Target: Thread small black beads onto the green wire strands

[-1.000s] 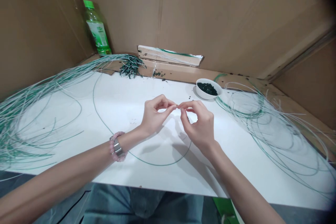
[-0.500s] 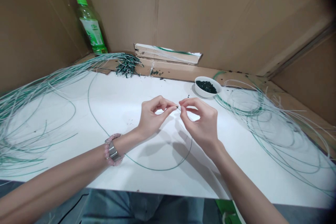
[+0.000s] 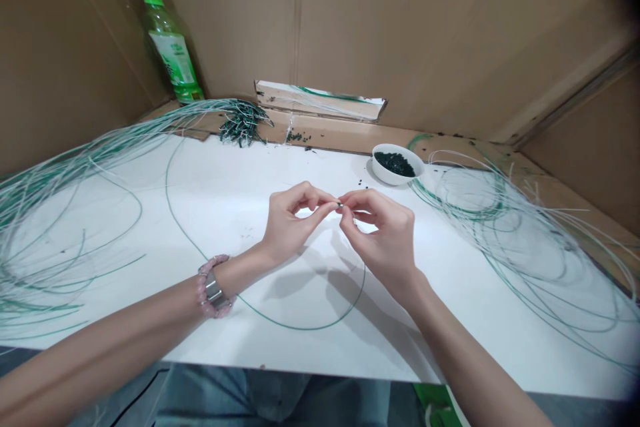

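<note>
Green cord (image 3: 310, 329) curves below both hands. The left hand (image 3: 295, 223) pinches a tiny dark bead (image 3: 340, 205); the right hand (image 3: 384, 227) meets it, its grip hard to tell. A loose pinch could drop the bead.

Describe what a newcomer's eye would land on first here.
Probably the left hand and right hand, their fingertips close together at a tiny dark piece mid-picture. Next, the bright green bottle in the back left corner, above a sweeping bundle of green and white strands. Then the white bowl of dark pieces, beyond the right hand.
</note>
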Tool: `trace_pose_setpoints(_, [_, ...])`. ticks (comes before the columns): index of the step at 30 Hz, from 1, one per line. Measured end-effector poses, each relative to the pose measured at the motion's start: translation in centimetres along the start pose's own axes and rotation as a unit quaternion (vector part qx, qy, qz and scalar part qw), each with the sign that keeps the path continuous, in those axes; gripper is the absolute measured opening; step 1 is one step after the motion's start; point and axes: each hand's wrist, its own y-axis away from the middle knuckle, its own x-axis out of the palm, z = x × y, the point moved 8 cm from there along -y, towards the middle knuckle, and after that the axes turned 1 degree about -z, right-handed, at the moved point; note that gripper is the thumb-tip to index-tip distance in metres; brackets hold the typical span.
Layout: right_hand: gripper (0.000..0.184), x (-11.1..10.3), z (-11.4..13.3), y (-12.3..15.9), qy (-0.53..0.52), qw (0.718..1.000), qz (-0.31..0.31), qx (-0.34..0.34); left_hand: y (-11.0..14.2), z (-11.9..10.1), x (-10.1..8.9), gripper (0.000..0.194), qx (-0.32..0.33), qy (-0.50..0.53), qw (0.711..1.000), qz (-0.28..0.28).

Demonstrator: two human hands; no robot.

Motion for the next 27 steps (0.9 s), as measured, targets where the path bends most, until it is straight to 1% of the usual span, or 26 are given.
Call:
trace_pose_setpoints(13, [0.008,0.10,-0.23,0.07,0.009,1.000,0.000,0.007,0.02,0.59,-0.07,0.035,-0.012,-0.006,1.000,0.000])
trace_pose_setpoints(22, [0.006,0.20,-0.61,0.05,0.005,1.000,0.010,0.025,0.00,0.35,0.02,0.035,-0.005,-0.011,1.000,0.003])
trace_pose_setpoints(27, [0.007,0.14,-0.25,0.00,0.013,1.000,0.009,0.012,0.03,0.27,0.09,0.035,0.001,-0.010,1.000,0.007])
